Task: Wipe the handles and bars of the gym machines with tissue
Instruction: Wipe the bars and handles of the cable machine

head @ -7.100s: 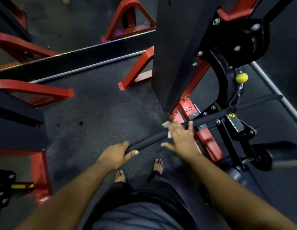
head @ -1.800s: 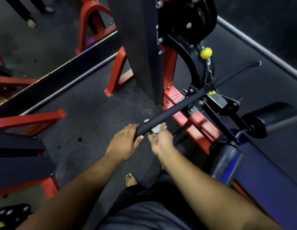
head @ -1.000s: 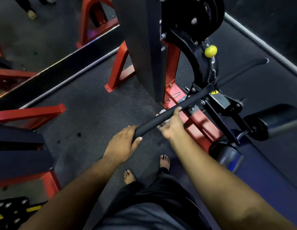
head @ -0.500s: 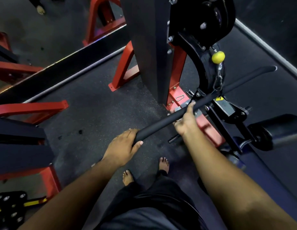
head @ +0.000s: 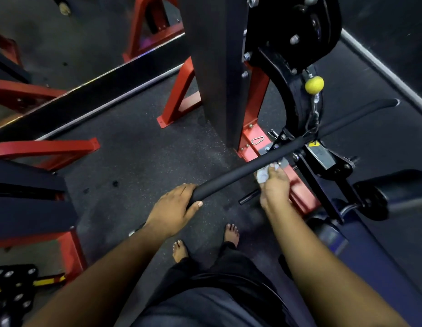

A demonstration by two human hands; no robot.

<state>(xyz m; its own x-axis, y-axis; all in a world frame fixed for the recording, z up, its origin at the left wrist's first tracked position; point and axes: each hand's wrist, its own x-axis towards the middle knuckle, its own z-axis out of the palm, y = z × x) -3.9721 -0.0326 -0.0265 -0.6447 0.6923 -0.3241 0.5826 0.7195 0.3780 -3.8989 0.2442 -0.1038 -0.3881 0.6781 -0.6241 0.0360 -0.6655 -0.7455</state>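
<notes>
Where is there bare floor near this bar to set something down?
The widest bare patch of floor lies left of the bar, between the red frame leg and the red rail. Right of the right hand it is crowded: brackets, the bench and the roller pad.

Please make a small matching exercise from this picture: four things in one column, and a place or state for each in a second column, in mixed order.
Things:
1. left hand
2. tissue
3. yellow ball
4. bare feet

Places or states:
A. on the dark floor, below the bar
B. grips the near end of the black bar
C. hangs on the cable above the bar
D. held in the right hand, under the bar

Pairs: 1-B, 2-D, 3-C, 4-A
</notes>
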